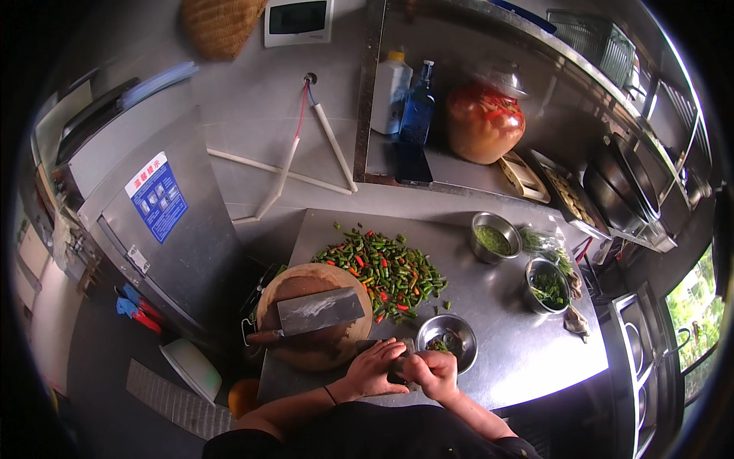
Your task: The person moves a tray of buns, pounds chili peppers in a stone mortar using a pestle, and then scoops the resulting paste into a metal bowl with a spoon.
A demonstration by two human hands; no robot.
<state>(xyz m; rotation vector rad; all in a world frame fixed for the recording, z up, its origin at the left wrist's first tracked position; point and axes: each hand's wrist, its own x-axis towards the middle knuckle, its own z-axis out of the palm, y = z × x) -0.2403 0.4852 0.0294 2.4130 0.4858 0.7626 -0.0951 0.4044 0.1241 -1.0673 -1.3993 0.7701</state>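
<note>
My left hand (374, 370) lies with spread fingers on a dark, block-like vessel (409, 346), which looks like a stone mortar, at the table's front edge. Over the vessel's dark opening, my right hand (434, 374) is curled in a fist around a short tool, mostly hidden by the fingers. Just right of the vessel sits a steel bowl (465, 338) with a little chopped green stuff at its bottom. A cleaver (321, 311) rests flat on the round wooden chopping block (350, 350) to the left. Behind these lies a heap of cut green and red chillies (395, 269).
Farther right stand a steel bowl of green liquid (493, 240) and another of leafy greens (547, 287). A crumpled cloth (576, 324) lies near the table's right edge. The wall shelf (447, 172) holds bottles and a glass pickle jar (486, 126). A steel cabinet (200, 229) stands left.
</note>
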